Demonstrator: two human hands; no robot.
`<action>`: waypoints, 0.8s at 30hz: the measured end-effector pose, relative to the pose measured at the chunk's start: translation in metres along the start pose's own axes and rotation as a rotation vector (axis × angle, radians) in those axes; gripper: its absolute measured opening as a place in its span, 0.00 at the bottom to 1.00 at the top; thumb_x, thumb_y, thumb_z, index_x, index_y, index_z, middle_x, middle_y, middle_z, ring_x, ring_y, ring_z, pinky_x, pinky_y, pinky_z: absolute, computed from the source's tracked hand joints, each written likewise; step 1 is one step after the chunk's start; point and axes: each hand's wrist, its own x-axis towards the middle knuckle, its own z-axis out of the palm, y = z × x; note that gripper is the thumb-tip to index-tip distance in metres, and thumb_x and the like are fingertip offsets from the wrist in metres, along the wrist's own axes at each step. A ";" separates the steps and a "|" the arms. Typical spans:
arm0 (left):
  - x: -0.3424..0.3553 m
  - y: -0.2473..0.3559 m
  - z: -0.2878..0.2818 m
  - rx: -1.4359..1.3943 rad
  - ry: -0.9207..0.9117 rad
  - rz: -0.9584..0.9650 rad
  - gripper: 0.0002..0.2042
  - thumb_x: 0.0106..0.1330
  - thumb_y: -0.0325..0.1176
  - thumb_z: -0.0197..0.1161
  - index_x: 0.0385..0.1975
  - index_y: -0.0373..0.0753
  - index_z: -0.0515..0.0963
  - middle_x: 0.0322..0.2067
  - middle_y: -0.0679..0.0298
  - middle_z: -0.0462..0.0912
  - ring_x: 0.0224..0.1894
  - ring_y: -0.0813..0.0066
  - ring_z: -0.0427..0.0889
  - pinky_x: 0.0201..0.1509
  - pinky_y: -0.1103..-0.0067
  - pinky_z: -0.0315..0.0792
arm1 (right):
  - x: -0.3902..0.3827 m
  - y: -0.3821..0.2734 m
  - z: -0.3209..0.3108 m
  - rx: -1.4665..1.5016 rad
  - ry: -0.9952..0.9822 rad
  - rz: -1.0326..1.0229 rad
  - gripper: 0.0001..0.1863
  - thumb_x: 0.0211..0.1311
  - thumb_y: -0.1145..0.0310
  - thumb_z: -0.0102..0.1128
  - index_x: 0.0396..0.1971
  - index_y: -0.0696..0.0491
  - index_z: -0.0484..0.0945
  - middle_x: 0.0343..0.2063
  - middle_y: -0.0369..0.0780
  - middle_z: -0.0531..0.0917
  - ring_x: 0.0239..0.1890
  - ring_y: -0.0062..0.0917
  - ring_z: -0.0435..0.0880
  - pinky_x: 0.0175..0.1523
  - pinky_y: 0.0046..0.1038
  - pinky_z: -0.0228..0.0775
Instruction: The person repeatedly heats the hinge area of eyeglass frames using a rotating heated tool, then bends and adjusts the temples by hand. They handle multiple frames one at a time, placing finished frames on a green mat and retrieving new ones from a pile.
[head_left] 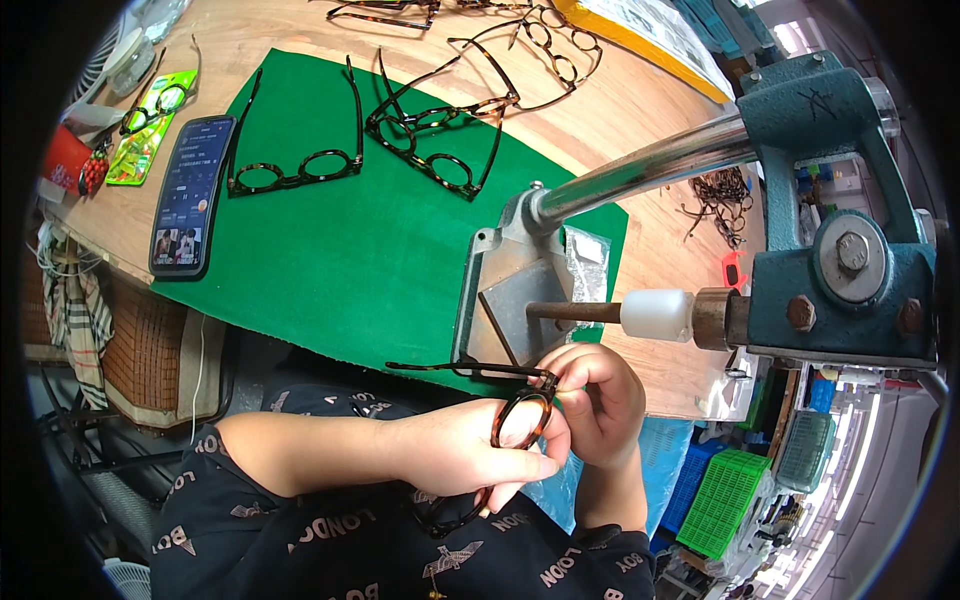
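Note:
A tortoiseshell pair of round-framed glasses (457, 367) is in my hands at the lower middle, one dark temple extended leftward over the mat edge. My left hand (470, 450) is closed round the front of the frame, thumb and fingers at the rims. My right hand (600, 405) pinches the frame near the upper hinge, fingers curled. Just beyond them stands a teal manual press (840, 300) with a steel shaft, white-sleeved ram and metal base. On the green mat (330, 260) farther back lie more tortoiseshell glasses (300, 175), some overlapping (450, 180).
A phone (185, 200), a green packet (130, 160) and a red item (65, 160) lie on the wooden table (600, 120)'s left. Frames and a yellow-edged box (650, 45) are at the back, small dark parts (720, 200) behind the press. Plastic baskets (730, 495) stand lower right.

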 end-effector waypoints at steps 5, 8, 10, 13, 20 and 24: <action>-0.001 0.003 0.002 0.017 -0.015 0.002 0.06 0.66 0.32 0.50 0.36 0.36 0.67 0.15 0.69 0.69 0.15 0.83 0.72 0.20 0.85 0.66 | -0.001 -0.001 0.003 0.050 0.061 0.014 0.04 0.59 0.76 0.53 0.27 0.59 0.69 0.25 0.43 0.76 0.31 0.33 0.79 0.38 0.27 0.71; -0.001 0.004 0.002 0.010 -0.015 0.005 0.06 0.66 0.32 0.50 0.36 0.36 0.67 0.16 0.69 0.69 0.16 0.83 0.73 0.20 0.85 0.66 | -0.001 -0.001 0.004 0.053 0.068 0.012 0.04 0.59 0.75 0.53 0.27 0.58 0.69 0.24 0.42 0.76 0.30 0.32 0.79 0.37 0.27 0.71; -0.001 0.004 0.002 0.002 -0.015 0.002 0.06 0.66 0.32 0.50 0.36 0.36 0.67 0.16 0.69 0.69 0.16 0.83 0.73 0.20 0.85 0.66 | -0.001 0.000 0.004 0.052 0.072 0.005 0.04 0.59 0.75 0.53 0.27 0.58 0.69 0.24 0.42 0.76 0.30 0.32 0.79 0.37 0.27 0.70; -0.001 0.004 0.002 0.000 -0.015 0.000 0.06 0.66 0.32 0.50 0.36 0.36 0.67 0.16 0.69 0.69 0.16 0.83 0.73 0.19 0.85 0.66 | -0.001 0.000 0.004 0.031 0.077 -0.005 0.05 0.59 0.75 0.54 0.27 0.58 0.69 0.24 0.43 0.76 0.30 0.32 0.79 0.37 0.27 0.70; -0.001 0.002 0.002 0.037 0.012 -0.003 0.06 0.65 0.32 0.50 0.35 0.36 0.67 0.14 0.69 0.69 0.15 0.83 0.72 0.19 0.85 0.66 | -0.001 -0.004 0.005 0.015 0.082 0.018 0.03 0.57 0.78 0.54 0.27 0.58 0.69 0.25 0.43 0.77 0.30 0.32 0.79 0.37 0.27 0.70; 0.000 0.001 0.003 0.048 0.032 0.003 0.06 0.65 0.32 0.50 0.34 0.37 0.67 0.14 0.69 0.69 0.15 0.83 0.71 0.19 0.85 0.65 | -0.002 -0.004 0.005 0.015 0.079 0.039 0.03 0.56 0.78 0.54 0.27 0.58 0.69 0.25 0.43 0.77 0.30 0.32 0.79 0.37 0.27 0.70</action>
